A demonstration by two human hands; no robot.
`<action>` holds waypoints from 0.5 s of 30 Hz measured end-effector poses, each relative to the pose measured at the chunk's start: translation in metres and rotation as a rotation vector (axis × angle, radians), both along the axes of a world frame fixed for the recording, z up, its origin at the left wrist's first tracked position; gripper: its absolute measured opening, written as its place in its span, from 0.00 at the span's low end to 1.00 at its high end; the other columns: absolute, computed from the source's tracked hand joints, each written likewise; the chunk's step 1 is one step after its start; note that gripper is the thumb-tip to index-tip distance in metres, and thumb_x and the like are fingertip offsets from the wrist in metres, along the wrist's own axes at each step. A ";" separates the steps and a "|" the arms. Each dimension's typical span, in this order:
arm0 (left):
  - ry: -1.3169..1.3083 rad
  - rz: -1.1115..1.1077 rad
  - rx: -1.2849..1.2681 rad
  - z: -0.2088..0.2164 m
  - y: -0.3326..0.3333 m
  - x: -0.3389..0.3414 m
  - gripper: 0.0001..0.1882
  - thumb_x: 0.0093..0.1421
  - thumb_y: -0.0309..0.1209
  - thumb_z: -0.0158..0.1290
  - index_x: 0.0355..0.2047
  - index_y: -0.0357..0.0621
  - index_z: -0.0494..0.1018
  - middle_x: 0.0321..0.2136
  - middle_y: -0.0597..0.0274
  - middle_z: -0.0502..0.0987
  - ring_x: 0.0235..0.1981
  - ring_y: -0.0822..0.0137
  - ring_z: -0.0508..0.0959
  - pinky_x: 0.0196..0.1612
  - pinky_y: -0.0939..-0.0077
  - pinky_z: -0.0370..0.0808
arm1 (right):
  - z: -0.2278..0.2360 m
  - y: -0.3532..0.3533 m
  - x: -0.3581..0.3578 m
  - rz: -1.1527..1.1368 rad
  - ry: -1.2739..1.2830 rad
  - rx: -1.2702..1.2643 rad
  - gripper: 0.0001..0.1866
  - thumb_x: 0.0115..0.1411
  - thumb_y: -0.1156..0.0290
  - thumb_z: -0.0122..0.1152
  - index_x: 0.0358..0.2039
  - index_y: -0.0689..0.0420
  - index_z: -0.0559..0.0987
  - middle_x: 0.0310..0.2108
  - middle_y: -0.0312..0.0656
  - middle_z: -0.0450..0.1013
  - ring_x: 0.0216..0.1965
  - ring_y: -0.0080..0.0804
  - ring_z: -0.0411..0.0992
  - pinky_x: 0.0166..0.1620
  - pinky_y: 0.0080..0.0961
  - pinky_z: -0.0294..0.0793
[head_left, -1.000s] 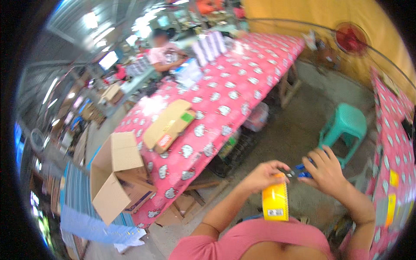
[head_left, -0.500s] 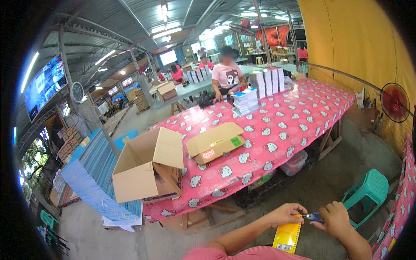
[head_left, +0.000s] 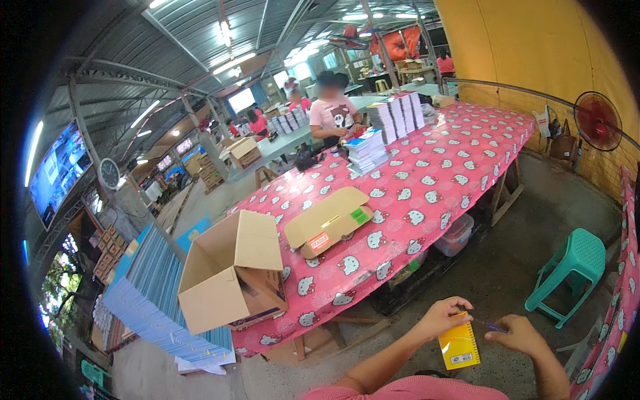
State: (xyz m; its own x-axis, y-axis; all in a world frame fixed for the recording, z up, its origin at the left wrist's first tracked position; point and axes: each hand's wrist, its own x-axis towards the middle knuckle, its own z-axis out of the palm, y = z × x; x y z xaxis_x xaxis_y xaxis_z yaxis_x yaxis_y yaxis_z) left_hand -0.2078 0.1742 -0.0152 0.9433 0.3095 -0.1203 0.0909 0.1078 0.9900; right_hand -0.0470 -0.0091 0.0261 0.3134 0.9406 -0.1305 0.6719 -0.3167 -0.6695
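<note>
A ribbed metal roof (head_left: 193, 30) covers the room above the pink-covered surface (head_left: 427, 181), and a yellow wall (head_left: 527, 50) rises past its far right end. A co-worker (head_left: 333, 115) stands on the surface's far side. A carton with raised flaps (head_left: 213, 300) sits at its near left corner; a green stool (head_left: 567, 263) stands on the floor to its right; a flatter carton (head_left: 327, 225) lies farther in on it.

On the near side of the surface, over the floor, hangs a yellow notebook (head_left: 459, 348). The left hand (head_left: 443, 317) pinches its top edge; the right hand (head_left: 521, 335) is curled around a blue-handled tool (head_left: 493, 327), pointing toward the notebook's upper right corner. Contact with the wire coil (head_left: 476, 343) is too small to tell.

Good work here seems to call for a firm pinch close to the coil's end, fingertips clear of the tool's tip, light pressure, and no tugging at the pages.
</note>
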 end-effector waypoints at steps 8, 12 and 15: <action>-0.139 0.096 -0.350 -0.042 -0.006 0.008 0.11 0.56 0.27 0.54 0.38 0.42 0.65 0.34 0.57 0.77 0.34 0.71 0.76 0.37 0.79 0.73 | -0.064 -0.029 -0.031 -0.442 0.653 0.219 0.17 0.42 0.66 0.70 0.27 0.58 0.72 0.22 0.32 0.69 0.25 0.18 0.67 0.29 0.18 0.68; -0.167 0.149 -0.440 -0.055 -0.017 0.009 0.11 0.56 0.27 0.54 0.38 0.41 0.65 0.33 0.58 0.77 0.34 0.71 0.76 0.37 0.78 0.73 | -0.058 -0.032 -0.047 -0.540 0.651 0.289 0.16 0.41 0.71 0.69 0.28 0.58 0.71 0.23 0.33 0.68 0.25 0.18 0.67 0.30 0.17 0.68; -0.093 0.171 -0.510 -0.062 -0.024 0.006 0.11 0.55 0.28 0.55 0.38 0.42 0.66 0.32 0.59 0.77 0.32 0.72 0.76 0.36 0.79 0.73 | -0.068 -0.037 -0.049 -0.575 0.619 0.341 0.16 0.41 0.74 0.68 0.29 0.58 0.70 0.24 0.33 0.68 0.25 0.19 0.67 0.29 0.17 0.67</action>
State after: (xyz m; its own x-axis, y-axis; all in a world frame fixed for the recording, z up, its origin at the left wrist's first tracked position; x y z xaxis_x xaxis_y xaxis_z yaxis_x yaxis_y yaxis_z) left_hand -0.2020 0.1498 -0.0768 0.8986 0.3833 -0.2135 -0.0557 0.5822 0.8112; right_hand -0.0960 -0.0464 -0.0418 0.7127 0.6792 -0.1754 -0.0396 -0.2107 -0.9767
